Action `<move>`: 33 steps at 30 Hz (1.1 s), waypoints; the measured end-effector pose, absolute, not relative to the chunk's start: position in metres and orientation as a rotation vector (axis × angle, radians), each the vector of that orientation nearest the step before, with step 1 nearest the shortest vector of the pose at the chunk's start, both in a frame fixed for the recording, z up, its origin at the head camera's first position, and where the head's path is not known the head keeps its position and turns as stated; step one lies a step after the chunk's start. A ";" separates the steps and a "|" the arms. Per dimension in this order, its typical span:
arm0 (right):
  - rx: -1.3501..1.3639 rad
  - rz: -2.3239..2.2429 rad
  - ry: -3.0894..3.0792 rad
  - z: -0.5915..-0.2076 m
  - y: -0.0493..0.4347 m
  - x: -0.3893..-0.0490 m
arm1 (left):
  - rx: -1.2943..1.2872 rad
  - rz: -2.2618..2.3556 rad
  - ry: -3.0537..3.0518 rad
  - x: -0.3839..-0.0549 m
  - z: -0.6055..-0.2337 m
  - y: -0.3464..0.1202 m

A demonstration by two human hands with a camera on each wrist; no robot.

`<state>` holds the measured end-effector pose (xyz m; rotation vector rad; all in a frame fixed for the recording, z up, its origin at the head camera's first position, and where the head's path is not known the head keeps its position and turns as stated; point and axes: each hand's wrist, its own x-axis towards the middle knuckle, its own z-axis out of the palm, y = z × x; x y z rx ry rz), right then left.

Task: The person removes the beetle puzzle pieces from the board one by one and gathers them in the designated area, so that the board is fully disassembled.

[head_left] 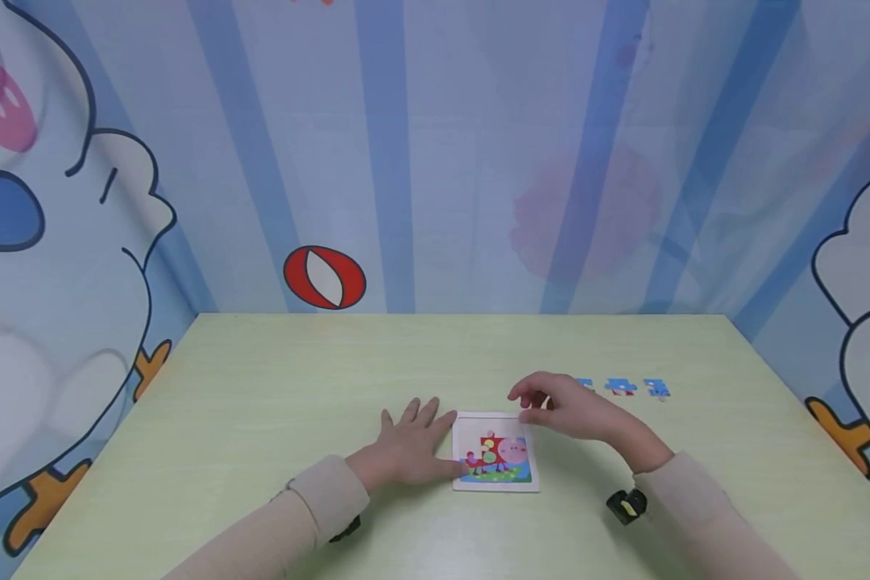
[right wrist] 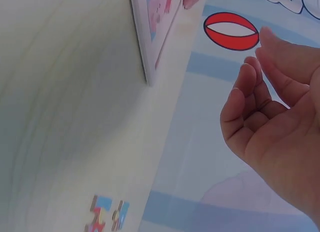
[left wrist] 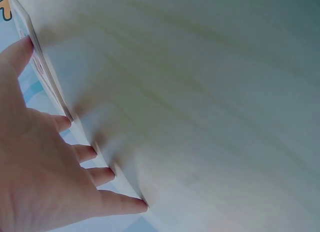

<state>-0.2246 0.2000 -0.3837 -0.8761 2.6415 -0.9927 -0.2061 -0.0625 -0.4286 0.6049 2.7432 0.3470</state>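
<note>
1. Puzzle tray [head_left: 496, 487] on tbl [head_left: 275, 370], btwn hands; lower pic [head_left: 511, 472] filled, upper bare.
2. ≥3 loose pcs [head_left: 620, 387] to R, apparently unplaced.
3. L hand [head_left: 412, 453] spread, thumb on tray; R hand [head_left: 578, 409] loosely curled, nothing seen held.

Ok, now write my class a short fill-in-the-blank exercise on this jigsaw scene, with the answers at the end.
1. In the head view, the thumb of the left hand is at the ____ side of the jigsaw tray.
2. There, the right hand is near the tray's upper ____ corner.
3. The head view shows ____ loose jigsaw pieces, one partly hidden.
4. The ball printed on the backdrop is white and ____.

Missing words: left; right; three; red.
</note>
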 end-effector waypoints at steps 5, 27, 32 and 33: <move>-0.858 -0.987 2.601 -0.391 0.189 -0.225 | 0.602 0.332 2.748 -0.207 -0.430 -0.062; -0.749 -0.884 2.496 -0.415 0.168 -0.227 | 0.611 0.340 2.735 -0.206 -0.427 -0.064; -0.746 -0.827 2.526 -0.416 0.164 -0.227 | 0.617 0.339 2.739 -0.206 -0.427 -0.064; -0.741 -0.818 2.532 -0.416 0.163 -0.227 | 0.617 0.340 2.740 -0.206 -0.428 -0.064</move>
